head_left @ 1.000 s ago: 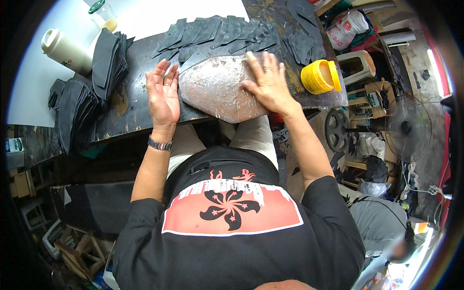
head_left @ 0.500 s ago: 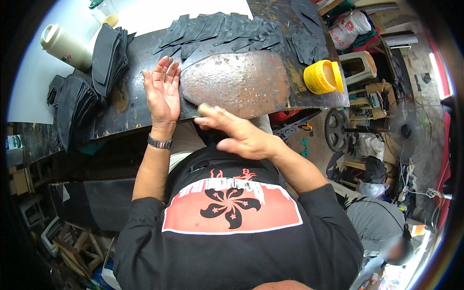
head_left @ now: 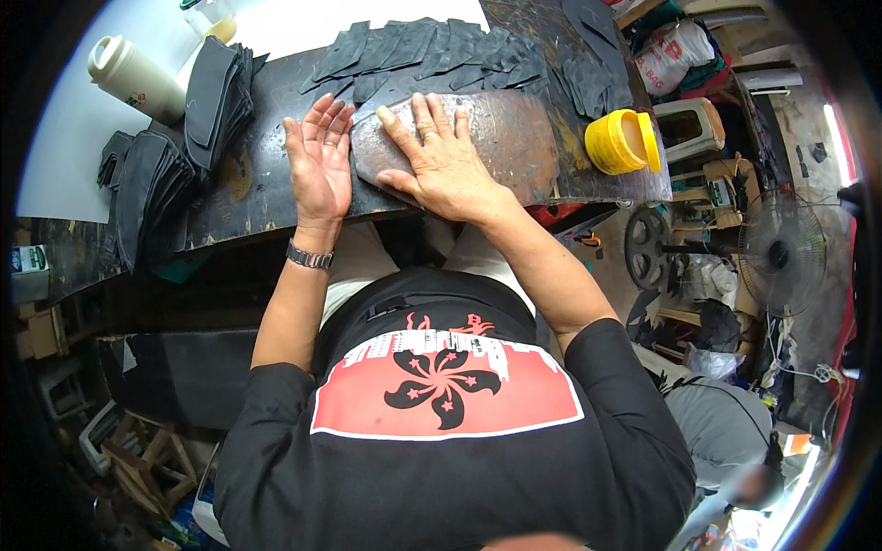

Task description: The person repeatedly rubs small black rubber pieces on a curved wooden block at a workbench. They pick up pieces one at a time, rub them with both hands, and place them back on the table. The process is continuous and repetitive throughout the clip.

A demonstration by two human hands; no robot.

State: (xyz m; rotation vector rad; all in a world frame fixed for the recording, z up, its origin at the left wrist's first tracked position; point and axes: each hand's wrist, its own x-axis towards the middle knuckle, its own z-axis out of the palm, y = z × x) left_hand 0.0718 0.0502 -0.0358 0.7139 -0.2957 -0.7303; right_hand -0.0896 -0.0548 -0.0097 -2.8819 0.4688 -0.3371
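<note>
My right hand [head_left: 441, 161] lies flat, fingers spread, on a worn brownish slab [head_left: 519, 138] with cut-off corners at the front of the dark worktable. Nothing shows in its grasp. Just left of the slab, my left hand [head_left: 322, 161] rests palm up with the fingers stretched and nothing in them. Beyond the slab, a row of overlapping thin black cut pieces [head_left: 404, 50] runs along the table. A yellow tub [head_left: 617, 142] with pale tan contents stands at the slab's right.
Stacks of curved black pieces [head_left: 152, 188] and more upright ones [head_left: 216, 101] sit at the left, beside a cream lidded cup [head_left: 136, 78] and a glass jar [head_left: 213, 18]. A standing fan [head_left: 781, 248] is at right. Another person [head_left: 721, 427] bends at the lower right.
My right hand has moved forward from over my lap and come down flat on the slab. The left hand stays palm up beside it.
</note>
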